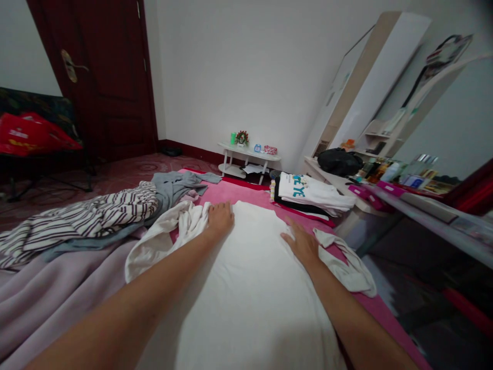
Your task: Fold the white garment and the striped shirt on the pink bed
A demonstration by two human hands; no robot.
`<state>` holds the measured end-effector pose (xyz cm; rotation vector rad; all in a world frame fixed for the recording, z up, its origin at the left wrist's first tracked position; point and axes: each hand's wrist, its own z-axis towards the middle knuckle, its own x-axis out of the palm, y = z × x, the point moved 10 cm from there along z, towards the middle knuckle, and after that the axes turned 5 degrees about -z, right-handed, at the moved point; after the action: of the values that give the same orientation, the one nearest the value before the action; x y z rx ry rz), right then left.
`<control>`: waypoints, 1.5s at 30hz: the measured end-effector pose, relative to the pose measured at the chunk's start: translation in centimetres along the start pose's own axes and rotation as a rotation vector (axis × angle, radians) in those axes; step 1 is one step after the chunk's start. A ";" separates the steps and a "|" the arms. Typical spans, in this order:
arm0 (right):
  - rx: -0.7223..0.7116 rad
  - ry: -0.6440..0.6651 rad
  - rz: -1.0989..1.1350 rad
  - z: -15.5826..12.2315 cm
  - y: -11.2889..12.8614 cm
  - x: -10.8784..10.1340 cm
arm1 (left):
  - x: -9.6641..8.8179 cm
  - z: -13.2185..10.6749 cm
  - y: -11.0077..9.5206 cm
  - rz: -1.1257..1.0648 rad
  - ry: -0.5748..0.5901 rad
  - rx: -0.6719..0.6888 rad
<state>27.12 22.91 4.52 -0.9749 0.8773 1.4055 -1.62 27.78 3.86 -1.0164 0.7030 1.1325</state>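
A white long-sleeved shirt point(250, 272) lies spread out on a pink bed cover, its body running toward me. My left hand point(221, 218) rests on the garment's upper left edge, fingers pointing away and lying on the cloth. Beside it the left sleeve is bunched in folds. At the opposite edge my right hand point(302, 242) touches the fabric with fingers extended and thumb apart. The right sleeve point(348, 264) trails out past that wrist in a loop. Both forearms cross over the lower part of the shirt.
Folded clothes point(308, 192) are stacked at the bed's far right corner. Striped clothing point(96, 218) and a grey garment point(173, 187) lie heaped on the left, above a mauve blanket point(73, 298). A dressing table point(431, 205) with bottles stands right; a small white table point(250, 150) is beyond.
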 end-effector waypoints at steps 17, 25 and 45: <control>-0.169 0.007 -0.501 9.5 3.1 -3.9 | -2.2 6.5 -5.2 0.262 -0.087 0.520; 0.124 0.210 -0.283 9.9 -0.4 5.5 | 4.1 8.5 -3.5 0.240 -0.024 0.490; -0.010 0.435 -0.110 0.5 -0.2 5.4 | 0.4 -2.3 -3.2 0.281 0.205 0.450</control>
<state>27.27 25.38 -0.29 -1.3444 1.1152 1.1215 1.64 25.54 3.49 -0.6647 1.2332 1.0487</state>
